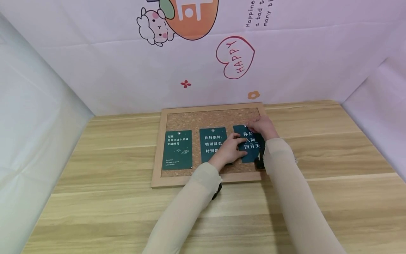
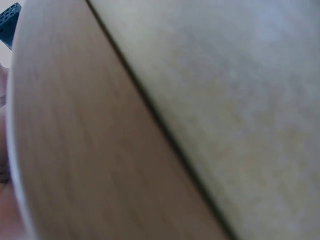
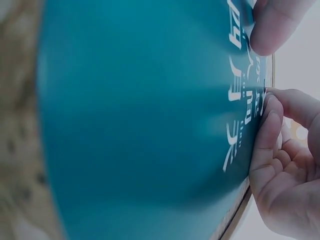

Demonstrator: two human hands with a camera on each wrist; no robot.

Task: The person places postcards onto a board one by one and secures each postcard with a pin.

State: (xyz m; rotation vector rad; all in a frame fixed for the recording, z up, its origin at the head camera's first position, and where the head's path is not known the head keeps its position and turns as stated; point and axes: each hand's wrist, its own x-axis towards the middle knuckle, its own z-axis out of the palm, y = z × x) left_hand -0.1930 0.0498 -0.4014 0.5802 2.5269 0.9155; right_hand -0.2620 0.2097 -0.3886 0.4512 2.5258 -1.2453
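Note:
A third dark green card with white lettering lies on the right part of a wood-framed corkboard. At its top edge my right hand pinches a small pale pushpin, mostly covered by the fingertips. My left hand reaches over the middle card and rests its spread thumb and fingers on the right card's left side. The right wrist view shows the card close up, bowed in the picture, with right thumb and finger together at its edge.
Another green card hangs at the board's left, with a pin at its top; the middle card has one too. The board lies on a wood-grain table against a printed white cloth. The left wrist view shows blurred frame wood.

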